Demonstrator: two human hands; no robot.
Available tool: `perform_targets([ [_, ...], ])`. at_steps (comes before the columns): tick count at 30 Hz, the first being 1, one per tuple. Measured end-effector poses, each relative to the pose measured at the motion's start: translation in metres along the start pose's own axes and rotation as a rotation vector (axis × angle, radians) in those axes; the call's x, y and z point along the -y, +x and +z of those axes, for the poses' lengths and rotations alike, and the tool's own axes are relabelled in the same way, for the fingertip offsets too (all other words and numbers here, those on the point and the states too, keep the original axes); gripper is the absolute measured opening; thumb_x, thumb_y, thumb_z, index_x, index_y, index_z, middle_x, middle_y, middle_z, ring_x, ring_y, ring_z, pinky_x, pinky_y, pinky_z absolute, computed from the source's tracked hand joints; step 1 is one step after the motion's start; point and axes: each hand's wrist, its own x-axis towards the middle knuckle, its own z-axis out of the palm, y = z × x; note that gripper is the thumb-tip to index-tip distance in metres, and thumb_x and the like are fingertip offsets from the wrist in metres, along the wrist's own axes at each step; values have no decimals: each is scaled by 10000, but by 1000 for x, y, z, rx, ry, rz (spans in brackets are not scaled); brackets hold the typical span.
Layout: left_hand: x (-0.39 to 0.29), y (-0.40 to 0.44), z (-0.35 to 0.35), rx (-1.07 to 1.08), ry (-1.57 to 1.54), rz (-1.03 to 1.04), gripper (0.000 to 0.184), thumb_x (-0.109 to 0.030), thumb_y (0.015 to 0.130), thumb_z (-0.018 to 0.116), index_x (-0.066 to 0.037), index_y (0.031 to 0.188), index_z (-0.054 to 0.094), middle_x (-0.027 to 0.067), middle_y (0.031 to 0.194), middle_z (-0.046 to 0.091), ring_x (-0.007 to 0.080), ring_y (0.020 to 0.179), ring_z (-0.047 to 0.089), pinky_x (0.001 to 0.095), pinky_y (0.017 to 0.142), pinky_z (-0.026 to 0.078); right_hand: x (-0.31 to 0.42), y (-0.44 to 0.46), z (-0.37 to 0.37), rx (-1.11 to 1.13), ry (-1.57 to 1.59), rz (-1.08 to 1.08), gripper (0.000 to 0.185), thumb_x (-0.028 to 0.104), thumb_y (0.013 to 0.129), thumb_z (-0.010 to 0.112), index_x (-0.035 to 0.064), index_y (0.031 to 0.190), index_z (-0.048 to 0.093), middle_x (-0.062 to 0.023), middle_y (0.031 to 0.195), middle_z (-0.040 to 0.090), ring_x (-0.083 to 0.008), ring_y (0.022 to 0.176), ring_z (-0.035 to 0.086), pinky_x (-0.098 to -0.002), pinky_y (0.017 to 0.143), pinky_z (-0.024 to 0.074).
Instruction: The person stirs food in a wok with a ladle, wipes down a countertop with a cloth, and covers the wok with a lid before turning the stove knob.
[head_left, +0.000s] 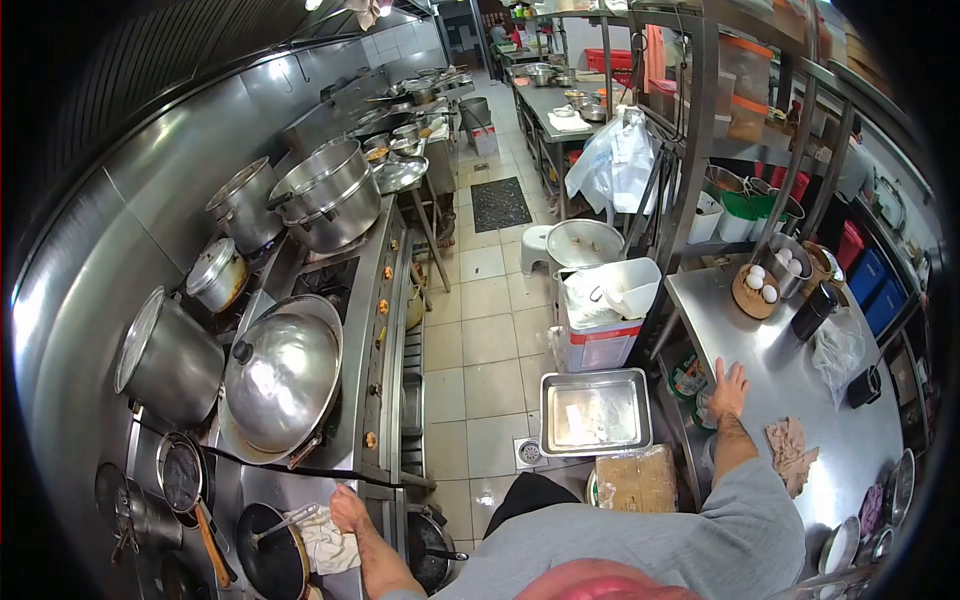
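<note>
My left hand (350,508) is curled at the front of the stove counter, right beside a crumpled white cloth (328,542). Whether its fingers grip anything is hidden. Next to the cloth sits a black frying pan (268,570) with a metal utensil lying across it. My right hand (729,390) rests with fingers spread on the edge of the steel table (745,345), holding nothing. Farther along that table are eggs on a round wooden holder (756,291) and a dark bottle (814,311). A crumpled brownish cloth (791,456) lies nearer my body.
On the left stove stand a domed wok lid (282,383) and large steel pots (330,195). A steel tray (596,412), a cardboard box (638,480) and a white bin (605,330) flank the tiled aisle (485,335). Other people are at work in the background.
</note>
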Motion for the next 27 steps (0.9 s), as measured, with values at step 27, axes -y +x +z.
perform_targets([
  [27,-2,1,5,-1,8,-23,428,-343,908,448,-27,724,672,176,758,659,364,680,637,476,600,491,-3,5,6,-41,-16,-5,961,156,687,713,237,1459,146,-212,1466,189,-364,1373,154,-510,1091,187],
])
